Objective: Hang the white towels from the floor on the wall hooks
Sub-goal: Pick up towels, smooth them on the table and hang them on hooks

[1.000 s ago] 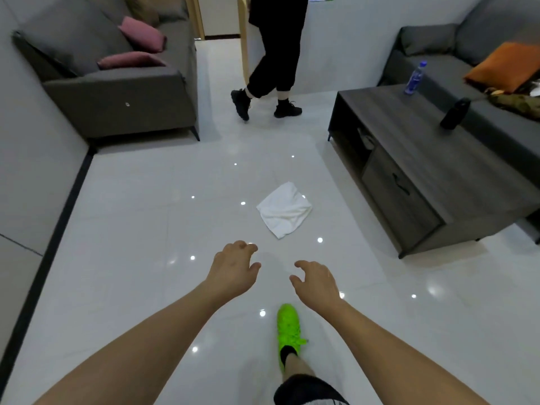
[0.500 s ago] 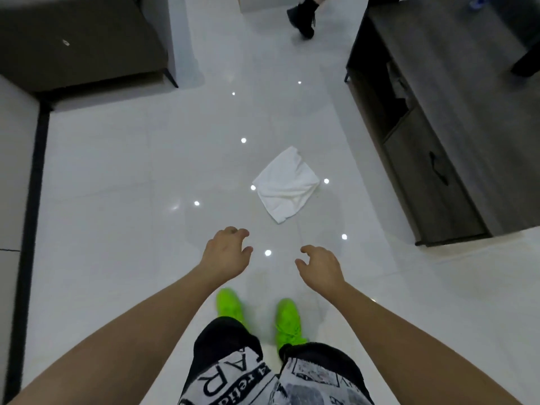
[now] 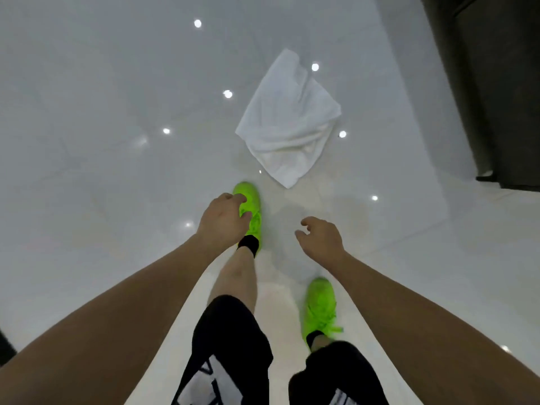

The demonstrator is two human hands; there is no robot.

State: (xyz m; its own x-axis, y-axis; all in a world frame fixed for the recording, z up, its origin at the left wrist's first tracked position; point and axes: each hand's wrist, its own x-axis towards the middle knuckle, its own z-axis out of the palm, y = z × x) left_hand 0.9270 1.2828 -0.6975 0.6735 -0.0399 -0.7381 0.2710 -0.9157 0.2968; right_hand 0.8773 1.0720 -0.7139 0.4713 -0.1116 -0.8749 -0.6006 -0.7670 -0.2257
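Observation:
A white towel (image 3: 287, 124) lies crumpled on the glossy white floor, just ahead of my feet. My left hand (image 3: 223, 219) hovers below and left of it, fingers loosely curled and holding nothing. My right hand (image 3: 320, 239) hangs below the towel's near corner, fingers also loosely curled and empty. Neither hand touches the towel. No wall hooks are in view.
A dark wooden cabinet (image 3: 491, 83) stands at the right edge, close to the towel. My bright green shoes (image 3: 251, 211) stand on the floor tiles (image 3: 102, 141), the left one a step from the towel's near corner.
I have stepped closer and tilted my view down. The towel now lies much nearer and larger, the sofa and the other person are out of view, and both hands stay empty.

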